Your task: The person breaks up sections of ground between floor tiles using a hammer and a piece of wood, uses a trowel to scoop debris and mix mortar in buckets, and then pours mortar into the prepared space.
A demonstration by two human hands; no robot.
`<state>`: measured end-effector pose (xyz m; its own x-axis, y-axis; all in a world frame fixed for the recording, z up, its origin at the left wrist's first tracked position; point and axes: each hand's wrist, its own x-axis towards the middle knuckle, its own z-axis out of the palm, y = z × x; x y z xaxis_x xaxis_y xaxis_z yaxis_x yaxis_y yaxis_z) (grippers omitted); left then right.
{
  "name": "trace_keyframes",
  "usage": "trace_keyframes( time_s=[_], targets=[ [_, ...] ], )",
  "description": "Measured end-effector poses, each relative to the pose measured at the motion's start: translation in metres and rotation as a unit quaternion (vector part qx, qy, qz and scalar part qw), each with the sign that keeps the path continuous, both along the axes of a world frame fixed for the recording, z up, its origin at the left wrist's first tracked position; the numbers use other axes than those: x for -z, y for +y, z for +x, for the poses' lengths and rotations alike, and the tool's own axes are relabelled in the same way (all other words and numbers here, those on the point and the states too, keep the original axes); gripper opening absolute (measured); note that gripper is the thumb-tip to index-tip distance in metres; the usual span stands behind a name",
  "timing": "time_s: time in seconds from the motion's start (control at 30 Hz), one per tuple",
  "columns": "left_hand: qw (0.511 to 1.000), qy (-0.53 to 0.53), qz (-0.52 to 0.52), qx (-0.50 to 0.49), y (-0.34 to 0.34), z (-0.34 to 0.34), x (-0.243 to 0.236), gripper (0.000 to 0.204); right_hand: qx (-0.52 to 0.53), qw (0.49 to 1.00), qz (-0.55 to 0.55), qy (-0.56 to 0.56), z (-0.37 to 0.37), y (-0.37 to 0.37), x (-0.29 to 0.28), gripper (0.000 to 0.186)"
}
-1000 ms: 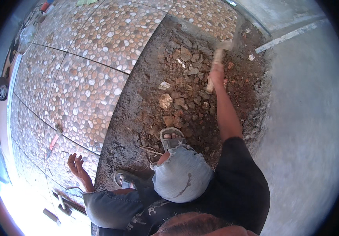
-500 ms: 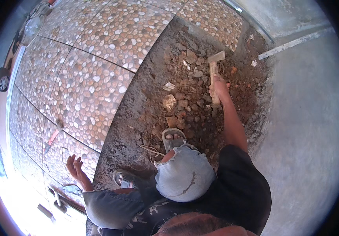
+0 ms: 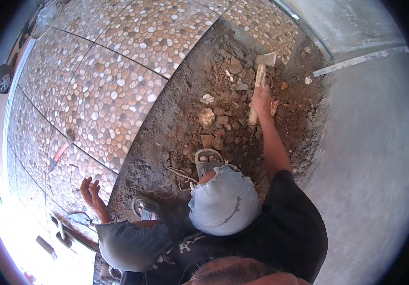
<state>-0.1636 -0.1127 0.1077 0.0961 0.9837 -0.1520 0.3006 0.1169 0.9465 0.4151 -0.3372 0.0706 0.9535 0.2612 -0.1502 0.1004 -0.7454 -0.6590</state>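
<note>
My right hand [image 3: 261, 100] is wrapped round the pale wooden handle of a hammer [image 3: 260, 76]. Its wide, greyish head [image 3: 266, 59] points away from me, over the broken ground near the pebble-patterned floor strip. Under and around it lie loose brown soil and rubble [image 3: 233, 111], with a larger pale stone [image 3: 207, 117] to its left. My left hand [image 3: 92, 194] hangs off beyond my left knee, fingers apart and slightly curled, holding nothing.
Pebble-patterned tiles [image 3: 114, 90] cover the left side, bordering the dug soil. A red-handled tool [image 3: 61, 153] lies on them. To the right rises a grey wall [image 3: 366, 142] with a pale strip [image 3: 356, 61]. My sandalled foot [image 3: 208, 159] rests beside the rubble; stringy strands [image 3: 180, 175] lie near it.
The hammer has tilted: its head has shifted a little to the right and away, while the handle's near end has swung left. My left hand stays almost as it was.
</note>
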Motion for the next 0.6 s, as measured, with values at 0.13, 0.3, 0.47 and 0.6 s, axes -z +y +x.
trace_keyframes(
  time_s=[0.13,0.3,0.47,0.6],
  targets=[
    [1.000,-0.005,-0.013,0.004,0.000,0.002,-0.003,0.040,-0.050,0.974,-0.118,0.186,-0.007,0.021,0.000,0.053],
    [1.000,-0.015,-0.009,-0.007,-0.007,-0.008,-0.001,0.042,-0.065,0.994,-0.076,0.034,-0.022,-0.011,-0.032,0.052],
    [0.998,-0.057,-0.037,-0.007,-0.009,0.010,0.014,0.041,-0.052,0.989,-0.137,-0.007,-0.035,-0.059,0.042,0.049],
    [0.999,-0.040,0.008,0.027,0.010,0.006,0.005,0.038,-0.010,0.976,-0.017,0.217,-0.040,-0.023,-0.022,0.053]
  ],
)
